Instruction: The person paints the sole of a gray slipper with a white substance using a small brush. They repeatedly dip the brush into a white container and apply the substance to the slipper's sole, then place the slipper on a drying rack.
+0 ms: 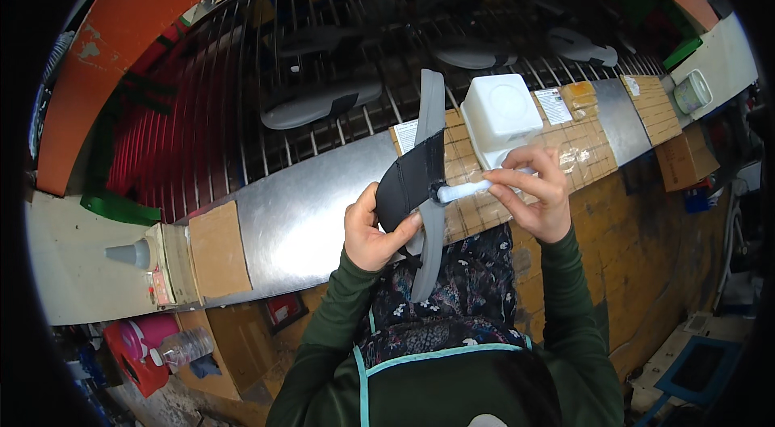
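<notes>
My left hand [373, 227] is closed round a slide sandal, its fingers on the wide black strap [409, 183] and its thumb near the grey sole [433, 245]. The sandal stands on edge, its sole running away from me. Between the thumb and fingers of my right hand [539, 191] is a slim pale stick [467, 190]. The stick's far end touches the strap where it meets the sole; whether it has bristles cannot be made out. Just beyond my right hand stands a white plastic container [502, 114].
Beyond the metal ledge [303, 205] lies a rack of metal rods [234, 120] carrying several grey sandals [323, 102]. Taped cardboard [585, 154] covers part of the ledge. A small tub [692, 93] stands far right, a grey cup [129, 253] far left, a clear bottle [186, 348] below.
</notes>
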The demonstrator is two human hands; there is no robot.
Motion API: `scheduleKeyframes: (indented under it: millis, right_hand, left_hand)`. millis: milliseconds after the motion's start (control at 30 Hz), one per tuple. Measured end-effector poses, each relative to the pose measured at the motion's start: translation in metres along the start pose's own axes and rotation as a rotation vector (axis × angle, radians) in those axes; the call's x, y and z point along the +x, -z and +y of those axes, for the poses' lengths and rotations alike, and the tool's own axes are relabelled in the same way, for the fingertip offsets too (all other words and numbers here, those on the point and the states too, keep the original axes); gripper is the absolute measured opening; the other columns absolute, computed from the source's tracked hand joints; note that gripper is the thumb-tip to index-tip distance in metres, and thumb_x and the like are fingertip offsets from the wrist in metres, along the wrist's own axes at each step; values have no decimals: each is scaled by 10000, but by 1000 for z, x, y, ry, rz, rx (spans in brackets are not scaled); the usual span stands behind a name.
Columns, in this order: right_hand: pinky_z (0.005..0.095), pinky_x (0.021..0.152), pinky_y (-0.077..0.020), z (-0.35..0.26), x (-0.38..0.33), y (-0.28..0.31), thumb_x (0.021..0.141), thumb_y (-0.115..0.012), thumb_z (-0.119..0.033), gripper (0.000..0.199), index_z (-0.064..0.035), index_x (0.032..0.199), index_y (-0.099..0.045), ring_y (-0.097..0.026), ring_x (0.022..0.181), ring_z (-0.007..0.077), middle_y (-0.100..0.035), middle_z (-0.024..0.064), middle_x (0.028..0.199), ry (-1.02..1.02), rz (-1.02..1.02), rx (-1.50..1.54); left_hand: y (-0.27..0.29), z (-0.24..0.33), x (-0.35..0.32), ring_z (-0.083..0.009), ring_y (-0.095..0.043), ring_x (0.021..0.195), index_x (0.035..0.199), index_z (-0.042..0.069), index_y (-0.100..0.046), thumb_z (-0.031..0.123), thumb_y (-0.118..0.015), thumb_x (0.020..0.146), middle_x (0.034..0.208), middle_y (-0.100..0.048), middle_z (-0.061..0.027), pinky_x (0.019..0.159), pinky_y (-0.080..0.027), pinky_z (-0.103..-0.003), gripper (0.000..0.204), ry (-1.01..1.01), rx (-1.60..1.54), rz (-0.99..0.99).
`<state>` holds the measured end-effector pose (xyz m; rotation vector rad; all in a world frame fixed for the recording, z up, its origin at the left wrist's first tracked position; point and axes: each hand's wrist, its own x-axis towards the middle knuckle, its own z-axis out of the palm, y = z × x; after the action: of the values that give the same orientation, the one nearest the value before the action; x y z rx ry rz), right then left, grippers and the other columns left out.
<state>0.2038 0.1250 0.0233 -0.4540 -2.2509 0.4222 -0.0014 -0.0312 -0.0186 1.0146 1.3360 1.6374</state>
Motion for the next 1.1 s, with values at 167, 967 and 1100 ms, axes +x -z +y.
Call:
scheduleKeyframes:
  millis: [167, 967, 1100]
  right_hand:
    - [293, 710, -288, 0, 0, -1, 710, -800, -149, 215, -154, 923, -766, -480, 682, 105, -615, -17, 887, 0, -2, 18]
    - [303, 733, -334, -14, -9, -15, 700, -802, -138, 225, -152, 923, -772, -505, 724, 133, -606, -12, 876, -49, 56, 105]
    - [317, 727, -421, -15, -11, -15, 692, -794, -76, 239, -110, 926, -765, -554, 856, 194, -616, 34, 895, -18, 23, 72]
  left_hand:
    - [-1, 0, 2, -76, -619, 800, 1051, -24, -573, 67, -740, 810, 905, -671, -38, 720, -495, -225, 307, -21, -47, -1]
    - [-8, 4, 12, -42, -557, 606, 1110, -4, -522, 60, -702, 869, 873, -628, -39, 495, -462, -178, 307, -123, -158, 159]
    - [-8, 3, 13, -44, -559, 596, 1102, -2, -520, 69, -705, 869, 863, -632, -42, 479, -465, -172, 306, -139, -201, 183]
